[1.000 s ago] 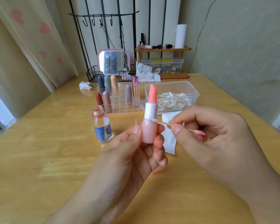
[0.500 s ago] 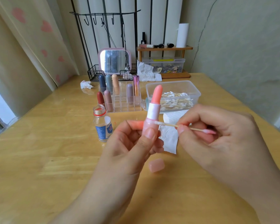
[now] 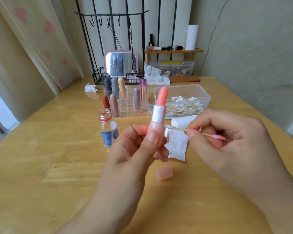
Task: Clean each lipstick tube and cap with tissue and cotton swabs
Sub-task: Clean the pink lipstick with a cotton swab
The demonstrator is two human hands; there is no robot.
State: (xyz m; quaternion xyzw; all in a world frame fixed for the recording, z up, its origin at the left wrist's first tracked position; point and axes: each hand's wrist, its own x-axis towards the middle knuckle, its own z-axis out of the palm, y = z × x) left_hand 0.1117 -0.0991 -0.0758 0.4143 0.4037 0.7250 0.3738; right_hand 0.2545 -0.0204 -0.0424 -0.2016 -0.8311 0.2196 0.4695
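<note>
Above the surface [image 3: 41, 166], left hand [image 3: 134, 149] grips the uncapped lipstick tube [image 3: 156, 122] upright, exposing its collar to the cotton swab [image 3: 178, 128] pinched by right hand [image 3: 227, 141] fingers [image 3: 192, 132]; cap [image 3: 164, 173] waits below.

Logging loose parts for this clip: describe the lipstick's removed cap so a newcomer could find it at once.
Start at the wooden table, near edge, just below the left hand holding the lipstick. The pink cap lies there on its side, alone on bare wood. Unlike the white tissue behind it, it is small, glossy and translucent pink.
</note>
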